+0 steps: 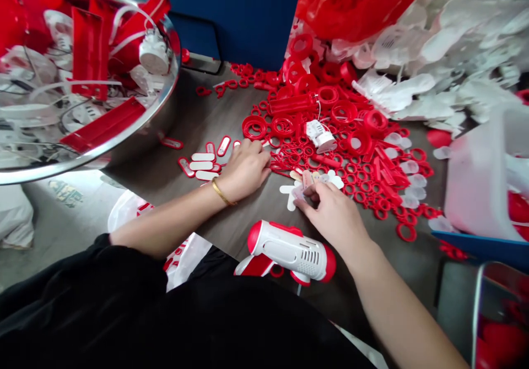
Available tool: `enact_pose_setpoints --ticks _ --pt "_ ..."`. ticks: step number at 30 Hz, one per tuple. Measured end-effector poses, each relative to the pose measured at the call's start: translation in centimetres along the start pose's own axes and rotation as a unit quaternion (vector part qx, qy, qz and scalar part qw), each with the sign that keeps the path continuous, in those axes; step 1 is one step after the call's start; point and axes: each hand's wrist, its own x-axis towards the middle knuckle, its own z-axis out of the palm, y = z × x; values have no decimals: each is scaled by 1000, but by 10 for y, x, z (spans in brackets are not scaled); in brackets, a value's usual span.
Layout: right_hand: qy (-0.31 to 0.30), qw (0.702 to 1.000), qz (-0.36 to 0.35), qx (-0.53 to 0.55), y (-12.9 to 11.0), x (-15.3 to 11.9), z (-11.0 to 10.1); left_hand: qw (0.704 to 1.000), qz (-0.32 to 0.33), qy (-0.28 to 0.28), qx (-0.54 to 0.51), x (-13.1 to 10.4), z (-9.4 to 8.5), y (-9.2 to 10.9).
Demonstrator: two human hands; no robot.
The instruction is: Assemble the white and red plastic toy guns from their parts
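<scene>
Translucent piece (298, 193) in close-fingered right hand (336, 212)

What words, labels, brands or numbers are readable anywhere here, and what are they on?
None can be read.
Red-rimmed oblong pieces: faint marks, too small to read.
Translucent piece in the right hand: too small to tell.
Vented white-and-red housing: no lettering visible on the side shown.
Greenish marking at left: too blurred to tell whether it's lettering.

Pinched pale piece (298, 191) partly hidden
</scene>
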Motion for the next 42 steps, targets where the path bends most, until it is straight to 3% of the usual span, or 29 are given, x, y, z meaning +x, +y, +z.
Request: enact_pose_setpoints --ticks 2,5,7,10,12,15,18,20,21,24,26,27,29,32,35,38,42 --pt "-9 1000 11 27 5 -4 -1 997 6 -6 -78 -5 -5 -2" --pt "12 994 -10 113 7 -8 0 969 -8 -113 -220 -23 -13 -4" --pt "26 975 -20 221 4 -10 1 964 -36 -146 -219 -34 -10 -1" --pt "-50 935 -14 351 0 -13 -1 988 -34 -61 -137 -40 1 7" --pt "-94 933 -20 346 1 -13 -1 994 3 -47 -102 -38 8 11" --pt "-66 951 -16 302 4 -9 3 991 40 -93 -90 -30 12 13" --pt "-35 951 -4 308 5 -1 6 975 -2 -80 -208 -24 9 10" --pt "-14 935 -5 353 1 0 4 923 -78 -81 -369 -24 4 11" --pt "-1 926 -9 377 -2 -1 1 875 -119 -100 -458 -25 2 12" --pt "58 915 -37 398 -14 -8 -11 681 -199 -191 -678 -27 -3 20" --pt "124 916 -60 378 -21 -12 -17 580 -223 -220 -752 -27 -4 27" --pt "150 914 -65 370 -24 -14 -19 548 -228 -223 -773 -27 -3 30" --pt "175 911 -59 369 -26 -15 -20 516 -232 -221 -795 -27 -2 34" --pt "182 906 -44 378 -26 -16 -17 512 -231 -218 -798 -27 0 37" --pt "190 913 -78 353 -21 -16 -17 544 -225 -223 -777 -29 -2 40" --pt "161 923 -136 322 -10 -16 -16 624 -199 -184 -733 -32 -4 41" --pt "48 953 -137 267 6 -18 -6 741 -150 -146 -638 -35 -1 37"
